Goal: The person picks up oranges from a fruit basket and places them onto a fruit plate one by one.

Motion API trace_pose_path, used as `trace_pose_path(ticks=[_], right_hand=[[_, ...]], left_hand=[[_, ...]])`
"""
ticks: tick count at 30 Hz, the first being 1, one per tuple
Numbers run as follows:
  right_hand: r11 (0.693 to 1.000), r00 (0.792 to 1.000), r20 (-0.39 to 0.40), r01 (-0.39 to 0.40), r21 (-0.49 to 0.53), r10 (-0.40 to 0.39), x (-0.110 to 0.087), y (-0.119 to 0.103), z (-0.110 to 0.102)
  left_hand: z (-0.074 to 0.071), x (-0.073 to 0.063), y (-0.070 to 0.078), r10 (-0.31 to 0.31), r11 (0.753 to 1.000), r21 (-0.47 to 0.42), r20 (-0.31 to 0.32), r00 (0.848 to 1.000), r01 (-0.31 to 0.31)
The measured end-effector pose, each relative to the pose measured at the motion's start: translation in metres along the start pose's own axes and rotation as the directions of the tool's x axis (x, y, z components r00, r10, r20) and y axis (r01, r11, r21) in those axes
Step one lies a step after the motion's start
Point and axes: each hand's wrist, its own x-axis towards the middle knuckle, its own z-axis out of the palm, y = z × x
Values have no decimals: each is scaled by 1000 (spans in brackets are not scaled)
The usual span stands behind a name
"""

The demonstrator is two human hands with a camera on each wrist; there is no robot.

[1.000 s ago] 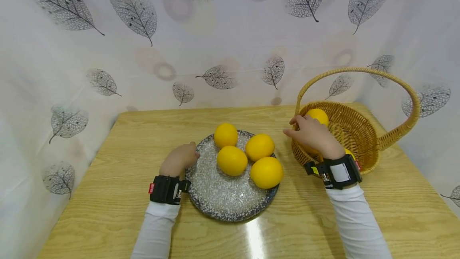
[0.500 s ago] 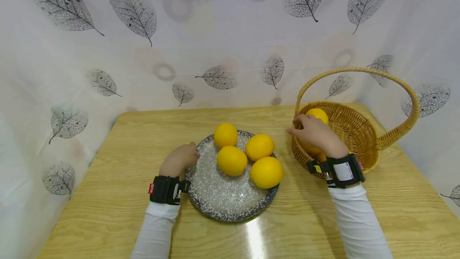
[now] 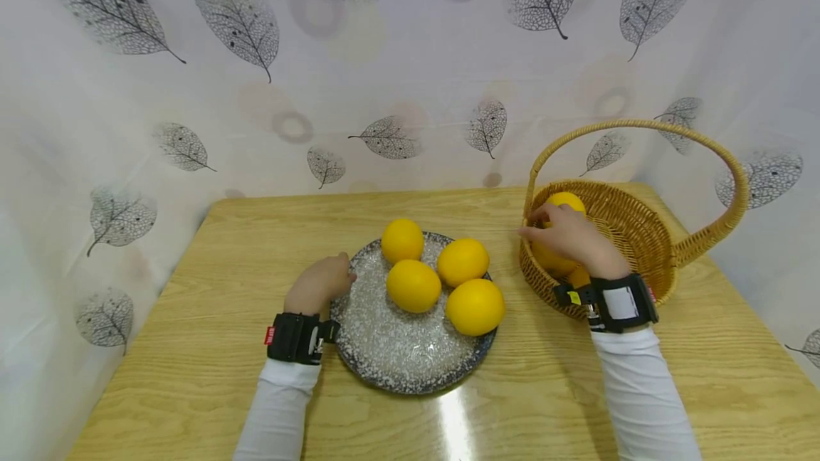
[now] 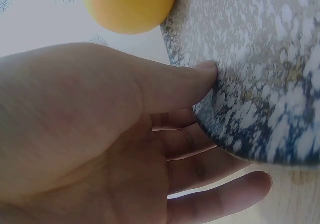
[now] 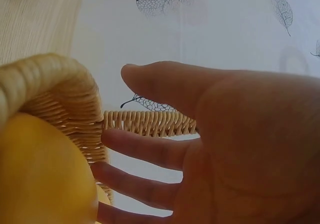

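My left hand [image 3: 319, 284] pinches the rim of a speckled grey plate [image 3: 397, 354], thumb on top and fingers beneath, as the left wrist view shows. Several smooth yellow-orange fruits [image 3: 413, 286] lie on that plate. Over the left side of a wicker basket [image 3: 640, 233] is my right hand [image 3: 570, 237], thumb spread from fairly straight fingers, holding nothing. Inside the basket, a yellow-orange fruit [image 3: 566, 200] sits beyond the hand and another [image 3: 549, 260] below it. One large fruit [image 5: 42, 171] is close to my right fingertips; whether they touch cannot be told.
The basket's tall arched handle [image 3: 631, 124] rises above the right hand and leans right. A wooden table [image 3: 224, 390] carries plate and basket. Behind it hangs a pale curtain [image 3: 410, 77] with leaf prints.
My right hand has drifted slightly right over the basket, uncovering more of the fruit at the basket's left side. My left hand and the plate have stayed in place.
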Motion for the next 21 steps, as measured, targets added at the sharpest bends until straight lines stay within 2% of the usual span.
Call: trace_pose_path(ticks=[15,21], right_hand=[[999,1000,-7,-8,-35,8,2,10,-1],[999,1000,14,-9,-37,10,1,14,-3]], left_hand=[[-1,0,0,4,1000,4,-1,1000,-4],[-1,1,1,1,1000,8,4,1000,-1]])
